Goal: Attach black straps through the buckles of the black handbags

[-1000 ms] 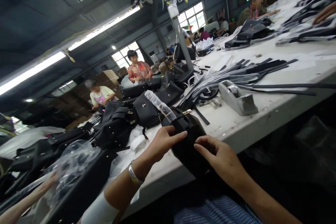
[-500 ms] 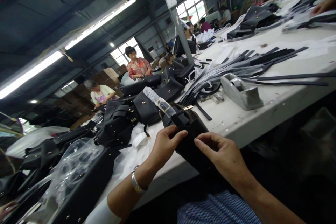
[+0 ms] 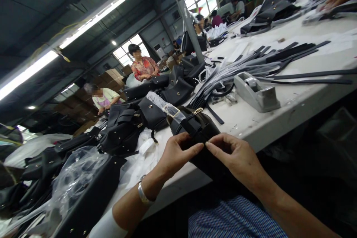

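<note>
A black handbag leans against the table's front edge, close to my body. Its gold clasp faces up, and a strap in clear plastic wrap sticks out from its top left. My left hand is closed on the bag, fingers curled behind the dark band and thumb laid across the front. My right hand pinches at the same spot with thumb and forefinger. Both thumb tips nearly meet there; any small part between them is too dark to make out.
A grey tape dispenser stands right of the bag, with a pile of black straps behind it. More black bags and crumpled clear plastic lie to the left. A metal post rises beyond. Co-workers work across the table.
My right hand has moved left, bringing its fingertips against my left thumb on the bag. The view has shifted slightly; the bag remains in place.
</note>
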`<action>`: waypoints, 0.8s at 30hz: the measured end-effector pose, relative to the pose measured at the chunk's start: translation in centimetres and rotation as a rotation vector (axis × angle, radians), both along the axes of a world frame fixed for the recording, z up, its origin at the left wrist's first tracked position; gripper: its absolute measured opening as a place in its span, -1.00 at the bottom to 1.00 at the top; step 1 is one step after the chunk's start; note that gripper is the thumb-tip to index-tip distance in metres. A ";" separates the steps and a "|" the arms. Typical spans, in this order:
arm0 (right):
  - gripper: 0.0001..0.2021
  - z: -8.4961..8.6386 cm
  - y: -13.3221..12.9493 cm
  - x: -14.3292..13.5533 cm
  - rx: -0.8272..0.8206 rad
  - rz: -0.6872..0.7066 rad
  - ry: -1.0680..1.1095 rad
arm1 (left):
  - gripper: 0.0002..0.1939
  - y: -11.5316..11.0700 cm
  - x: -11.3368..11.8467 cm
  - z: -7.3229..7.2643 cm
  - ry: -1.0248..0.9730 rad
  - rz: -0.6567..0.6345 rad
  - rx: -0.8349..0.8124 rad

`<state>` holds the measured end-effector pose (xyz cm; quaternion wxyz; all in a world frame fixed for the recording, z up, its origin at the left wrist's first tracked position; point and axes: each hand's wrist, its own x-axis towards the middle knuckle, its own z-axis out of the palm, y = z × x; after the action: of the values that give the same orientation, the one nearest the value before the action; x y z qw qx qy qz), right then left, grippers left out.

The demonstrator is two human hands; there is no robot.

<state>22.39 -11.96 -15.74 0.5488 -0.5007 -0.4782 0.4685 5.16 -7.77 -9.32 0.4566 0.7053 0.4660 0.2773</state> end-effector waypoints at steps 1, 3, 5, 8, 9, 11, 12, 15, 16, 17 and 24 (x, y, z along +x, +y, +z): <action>-0.77 0.1 0.0 0.1 0.011 0.006 -0.024 | -0.68 -0.1 0.1 0.0 -0.015 0.008 -0.016; -0.79 0.2 0.0 0.2 0.036 0.007 -0.079 | -0.69 -0.3 0.4 0.1 -0.031 0.044 -0.039; -0.81 0.4 -0.1 0.3 0.055 -0.006 -0.135 | -0.68 -0.4 0.6 0.2 -0.034 0.077 -0.054; -0.84 0.5 -0.2 0.4 0.076 -0.040 -0.203 | -0.67 -0.5 0.6 0.1 -0.044 0.085 -0.076; -0.84 0.5 -0.3 0.4 0.080 -0.046 -0.219 | -0.67 -0.6 0.6 0.1 -0.050 0.080 -0.084; -0.85 0.4 -0.3 0.5 0.081 -0.052 -0.242 | -0.66 -0.6 0.4 0.0 -0.068 0.060 -0.099; -0.86 0.4 -0.3 0.5 0.077 -0.051 -0.250 | -0.66 -0.6 0.4 -0.1 -0.077 0.050 -0.103; -0.87 0.4 -0.2 0.6 0.064 -0.045 -0.263 | -0.65 -0.5 0.3 -0.2 -0.082 0.047 -0.097; -0.87 0.4 -0.2 0.6 0.064 -0.046 -0.265 | -0.65 -0.5 0.3 -0.2 -0.080 0.053 -0.090; -0.87 0.4 -0.2 0.6 0.066 -0.045 -0.265 | -0.66 -0.5 0.4 -0.3 -0.080 0.058 -0.085; -0.80 0.2 -0.3 0.3 0.101 -0.068 -0.244 | -0.65 -0.7 0.4 -0.2 -0.120 0.029 -0.105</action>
<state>22.73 -12.22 -15.56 0.5264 -0.5416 -0.5473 0.3606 5.51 -8.50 -9.56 0.5159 0.6556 0.4619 0.3011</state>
